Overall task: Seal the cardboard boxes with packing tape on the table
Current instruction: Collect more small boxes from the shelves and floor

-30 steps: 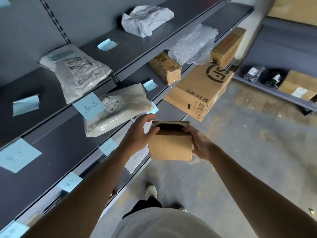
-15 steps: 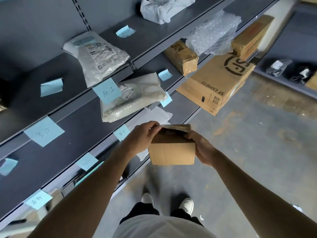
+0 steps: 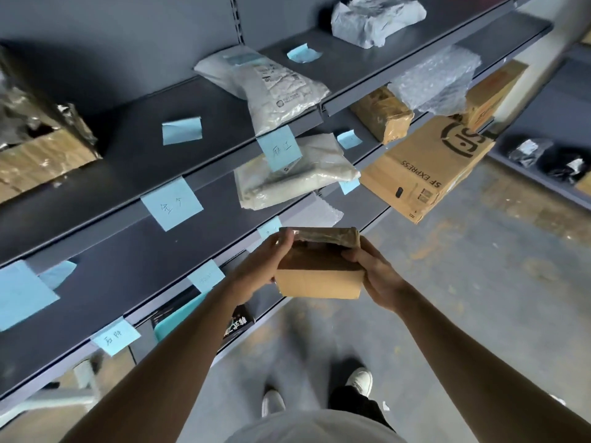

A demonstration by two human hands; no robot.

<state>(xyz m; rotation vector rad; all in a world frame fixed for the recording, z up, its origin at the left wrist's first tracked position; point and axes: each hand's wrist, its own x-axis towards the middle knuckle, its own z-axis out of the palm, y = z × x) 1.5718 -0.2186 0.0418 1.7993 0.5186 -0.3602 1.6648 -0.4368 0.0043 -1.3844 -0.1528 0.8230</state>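
Cardboard sits between both hands in the head view: a small box (image 3: pixel 319 278), held in the air beside the shelves (image 3: pixel 105 266). My left hand (image 3: pixel 260 268) curls its grip round the left end, my right hand (image 3: pixel 379 278) round the right. Its top looks glossy, perhaps taped; I cannot be sure. No worktop or tape roll shows, so whatever sealing is left, I judge, waits elsewhere.

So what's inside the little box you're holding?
Nothing inside shows. The small cardboard box is closed, its top covered by something shiny, maybe tape, and the left hand and right hand grip its sides.
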